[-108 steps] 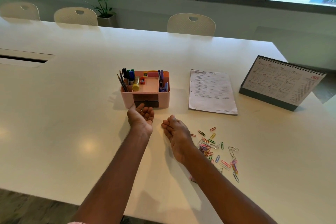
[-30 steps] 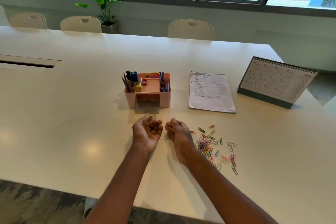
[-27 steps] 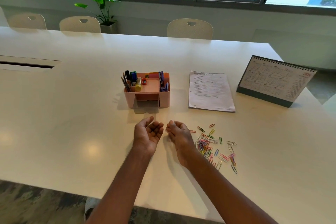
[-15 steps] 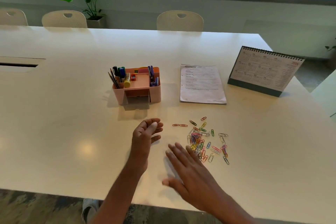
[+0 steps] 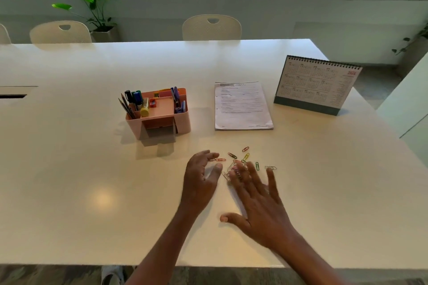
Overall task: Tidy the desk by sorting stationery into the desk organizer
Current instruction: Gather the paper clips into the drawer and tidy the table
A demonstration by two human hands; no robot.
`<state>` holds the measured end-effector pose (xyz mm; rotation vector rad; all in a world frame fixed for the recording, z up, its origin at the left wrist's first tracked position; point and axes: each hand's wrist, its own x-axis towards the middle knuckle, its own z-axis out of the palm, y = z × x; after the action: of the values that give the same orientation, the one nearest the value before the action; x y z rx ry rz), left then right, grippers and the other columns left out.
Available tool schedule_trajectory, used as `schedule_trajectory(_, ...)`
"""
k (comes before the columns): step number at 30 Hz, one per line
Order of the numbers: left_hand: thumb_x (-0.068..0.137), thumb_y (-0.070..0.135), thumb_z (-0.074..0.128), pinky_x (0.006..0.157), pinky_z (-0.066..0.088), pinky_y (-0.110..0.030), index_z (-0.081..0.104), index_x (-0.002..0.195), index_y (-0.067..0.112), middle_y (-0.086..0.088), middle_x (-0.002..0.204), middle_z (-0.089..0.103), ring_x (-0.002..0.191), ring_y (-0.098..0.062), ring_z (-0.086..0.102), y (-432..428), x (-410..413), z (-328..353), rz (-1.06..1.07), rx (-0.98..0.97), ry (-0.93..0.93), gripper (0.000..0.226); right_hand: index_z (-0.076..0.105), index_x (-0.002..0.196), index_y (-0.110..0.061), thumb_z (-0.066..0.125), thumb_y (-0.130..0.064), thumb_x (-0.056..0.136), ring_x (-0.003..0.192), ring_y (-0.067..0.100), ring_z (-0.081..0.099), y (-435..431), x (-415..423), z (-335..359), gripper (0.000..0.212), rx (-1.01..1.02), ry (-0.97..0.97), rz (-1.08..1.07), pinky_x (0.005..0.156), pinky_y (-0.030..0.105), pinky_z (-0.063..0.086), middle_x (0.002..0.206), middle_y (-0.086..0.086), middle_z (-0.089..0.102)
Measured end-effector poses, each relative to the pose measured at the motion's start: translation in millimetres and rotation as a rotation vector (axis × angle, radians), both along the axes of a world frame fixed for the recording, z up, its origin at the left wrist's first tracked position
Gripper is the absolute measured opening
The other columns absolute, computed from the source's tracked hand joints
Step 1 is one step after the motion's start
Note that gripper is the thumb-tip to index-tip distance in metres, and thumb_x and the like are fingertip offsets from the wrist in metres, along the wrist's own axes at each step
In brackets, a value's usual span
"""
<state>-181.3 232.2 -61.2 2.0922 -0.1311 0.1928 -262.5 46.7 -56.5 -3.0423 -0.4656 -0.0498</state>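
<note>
A pink desk organizer point(image 5: 183, 122) stands on the white table point(image 5: 69, 169), holding pens, a yellow glue stick and a small sharpener; its front drawer point(image 5: 159, 131) is pulled out. Several coloured paper clips point(image 5: 234, 164) lie scattered in front of it. My right hand point(image 5: 257, 201) is spread flat, palm down, over the near part of the clip pile and hides much of it. My left hand point(image 5: 201, 176) stands on its edge just left of the clips, fingers loosely bent, holding nothing.
A stapled printed sheet point(image 5: 240, 105) lies right of the organizer. A desk calendar point(image 5: 317, 84) stands at the far right. Chairs point(image 5: 212, 28) and a potted plant point(image 5: 97, 14) line the far side. The table's near edge runs below my forearms.
Both hands turned from palm-up beside the organizer. The right hand flipped palm down and moved forward onto the clip pile; the left hand shifted right toward the clips. The drawer stands open.
</note>
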Motion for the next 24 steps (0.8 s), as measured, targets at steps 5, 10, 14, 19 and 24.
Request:
schedule_trajectory(5, 0.093, 0.084, 0.02, 0.132, -0.004, -0.041, 0.02, 0.167, 0.031, 0.001, 0.177, 0.003, 0.163, -0.016, -0.007, -13.9, 5.2, -11.1, -0.162, 0.415, 0.142, 0.091, -0.007, 0.166, -0.009, 0.024, -0.1, 0.082, 0.162, 0.034, -0.016, -20.2, -7.9, -6.0, 0.128, 0.069, 0.042, -0.304, 0.129, 0.062, -0.001, 0.175, 0.016, -0.015)
schedule_trajectory(10, 0.086, 0.09, -0.006, 0.132, -0.011, -0.041, 0.005, 0.169, 0.03, 0.002, 0.176, -0.011, 0.161, -0.015, -0.02, -31.7, 7.0, -12.5, -0.286, 0.637, 0.106, 0.103, -0.038, 0.155, -0.012, -0.003, -0.101, 0.078, 0.15, 0.025, -0.044, -20.7, 13.9, -12.2, 0.123, 0.098, 0.187, -0.36, 0.129, 0.052, -0.014, 0.162, 0.009, -0.047)
schedule_trajectory(14, 0.099, 0.077, 0.007, 0.133, -0.005, -0.041, 0.011, 0.168, 0.031, 0.008, 0.176, -0.004, 0.161, -0.008, -0.016, -35.5, 6.6, -6.9, -0.415, 0.597, 0.104, 0.084, -0.028, 0.161, -0.012, -0.014, -0.09, 0.081, 0.154, 0.024, -0.037, -16.9, 40.9, -14.5, 0.112, 0.105, 0.168, -0.276, 0.13, 0.049, -0.013, 0.168, 0.009, -0.036)
schedule_trajectory(19, 0.104, 0.041, 0.058, 0.127, 0.03, -0.044, 0.033, 0.163, 0.024, 0.001, 0.168, 0.037, 0.157, -0.016, 0.03, -18.2, 8.4, 11.0, -0.361, 0.402, 0.107, 0.067, -0.005, 0.168, -0.014, 0.017, -0.091, 0.089, 0.162, 0.022, -0.015, -13.4, 57.4, -4.7, 0.112, 0.196, 0.167, -0.209, 0.133, 0.043, -0.001, 0.177, 0.007, -0.008)
schedule_trajectory(24, 0.087, 0.052, 0.078, 0.124, 0.026, -0.037, 0.026, 0.166, 0.017, -0.001, 0.17, 0.029, 0.155, -0.02, 0.022, -0.8, 15.3, 23.3, -0.335, 0.61, 0.189, 0.1, 0.02, 0.162, -0.019, 0.065, -0.097, 0.056, 0.144, 0.026, 0.033, -29.7, 55.0, 23.0, 0.14, 0.171, 0.19, -0.32, 0.112, 0.041, 0.042, 0.16, 0.005, 0.033)
